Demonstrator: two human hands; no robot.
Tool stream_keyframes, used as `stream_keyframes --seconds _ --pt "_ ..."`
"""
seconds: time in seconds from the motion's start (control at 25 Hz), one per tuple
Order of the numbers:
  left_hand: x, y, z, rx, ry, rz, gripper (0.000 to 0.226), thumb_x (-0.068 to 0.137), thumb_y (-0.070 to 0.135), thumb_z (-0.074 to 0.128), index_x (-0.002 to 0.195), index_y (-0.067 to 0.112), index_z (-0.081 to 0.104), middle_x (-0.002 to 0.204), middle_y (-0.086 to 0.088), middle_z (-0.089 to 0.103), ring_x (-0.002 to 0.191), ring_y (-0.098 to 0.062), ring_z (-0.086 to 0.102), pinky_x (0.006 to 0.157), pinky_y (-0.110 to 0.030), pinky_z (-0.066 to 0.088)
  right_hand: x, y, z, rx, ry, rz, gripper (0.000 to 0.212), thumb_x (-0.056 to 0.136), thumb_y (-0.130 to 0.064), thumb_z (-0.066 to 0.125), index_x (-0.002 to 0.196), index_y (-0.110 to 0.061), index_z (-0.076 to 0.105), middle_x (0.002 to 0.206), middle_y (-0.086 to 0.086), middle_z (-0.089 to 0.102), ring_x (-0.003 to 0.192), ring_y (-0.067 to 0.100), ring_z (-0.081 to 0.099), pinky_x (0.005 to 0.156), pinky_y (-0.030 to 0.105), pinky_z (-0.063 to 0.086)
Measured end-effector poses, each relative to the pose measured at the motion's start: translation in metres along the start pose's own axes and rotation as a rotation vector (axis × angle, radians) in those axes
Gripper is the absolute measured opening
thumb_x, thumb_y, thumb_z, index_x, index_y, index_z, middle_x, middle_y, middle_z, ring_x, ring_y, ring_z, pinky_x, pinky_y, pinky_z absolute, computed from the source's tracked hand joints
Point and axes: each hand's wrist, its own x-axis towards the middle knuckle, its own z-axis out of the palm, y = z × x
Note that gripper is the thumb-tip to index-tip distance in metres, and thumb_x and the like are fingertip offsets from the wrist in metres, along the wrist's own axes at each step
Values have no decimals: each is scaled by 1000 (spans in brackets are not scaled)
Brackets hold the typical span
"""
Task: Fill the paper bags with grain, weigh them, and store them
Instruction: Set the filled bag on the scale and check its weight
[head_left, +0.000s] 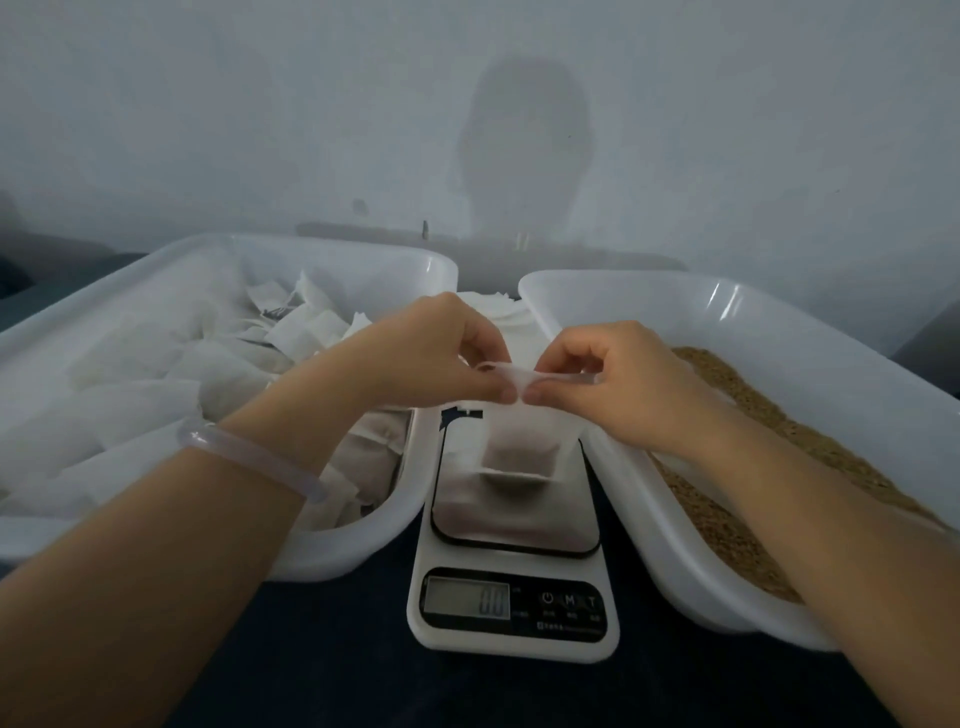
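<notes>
The big white plastic tub at 9 o'clock holds a heap of white paper bags. Its twin, the white plastic tub at 3 o'clock, holds loose brown grain.

Between them, at 6 o'clock, sits a white digital kitchen scale with a steel platform; its display seems to read zero.

The left hand and right hand meet above the platform. Each pinches the top edge of one small translucent white paper bag between thumb and forefinger, their tips almost touching.

The bag hangs from the hands with its long axis vertical, mouth up and base down over the platform (touching it or just clear, I cannot tell). The mouth's edge runs from 9 to 3 o'clock. Both hands are equally near the bag, but the right is nearer the grain. A darker patch at the base may be grain.

A pale translucent bangle circles the left wrist.
</notes>
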Motion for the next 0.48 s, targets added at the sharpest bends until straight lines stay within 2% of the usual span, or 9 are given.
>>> stream_keyframes --seconds 0.12,0.2,0.32,0.48 --pt "-1 2 0 12 -21 15 7 70 32 76 70 33 69 71 18 68 71 5 60 68 -15 43 -3 0 0 -9 -39 16 16 69 -45 76 70 -35 64 73 -27 63 69 -10 56 61 2 38" --pt "-1 2 1 26 -49 8 13 68 32 78 77 33 68 75 18 68 77 8 60 68 -9 42 -5 1 1 -13 -56 39 28 62 -53 76 79 -34 64 75 -19 65 70 -8 57 58 4 40" --pt "-1 1 3 63 -60 -4 27 65 33 81 88 31 68 85 19 67 86 14 55 70 3 37 -6 2 2 -28 -65 66 48 57 -54 79 98 -37 60 89 -20 62 78 -5 59 58 9 41" --pt "-2 2 5 95 -63 -5 28 65 31 80 91 28 69 87 18 66 89 14 56 73 -2 40 -6 0 3 -36 -72 73 48 59 -48 81 100 -35 60 92 -19 61 81 -4 58 62 14 39"
